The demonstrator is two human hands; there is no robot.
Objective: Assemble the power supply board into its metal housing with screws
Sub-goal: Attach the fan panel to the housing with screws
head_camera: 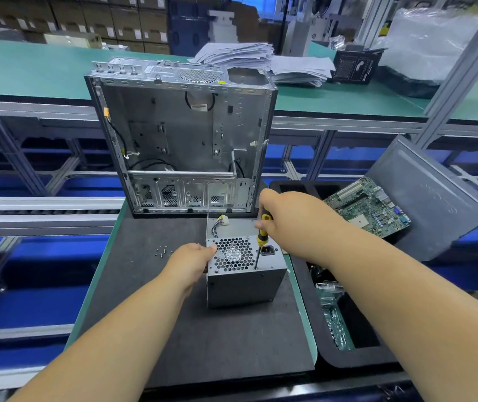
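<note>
Standing on the dark mat (150,300), the metal housing (245,274) is already closed around the power supply board, which is hidden inside; only a bundle of wires (220,223) shows at the far end. The housing is steadied at its left top corner by the left hand (191,261), fingers curled against the edge. A yellow-and-black screwdriver (261,237) is gripped in the closed right hand (287,216), and its tip is set into a hole beside the fan grille (233,254), near the power socket (267,250). The fastening is therefore judged to be under way (how many screws are seated cannot be told). Several loose screws (162,252) lie well to the left, so more driving probably remains. Beyond, an open computer case (182,134) stands untouched, and a motherboard (368,206) rests in a tray to the right.
</note>
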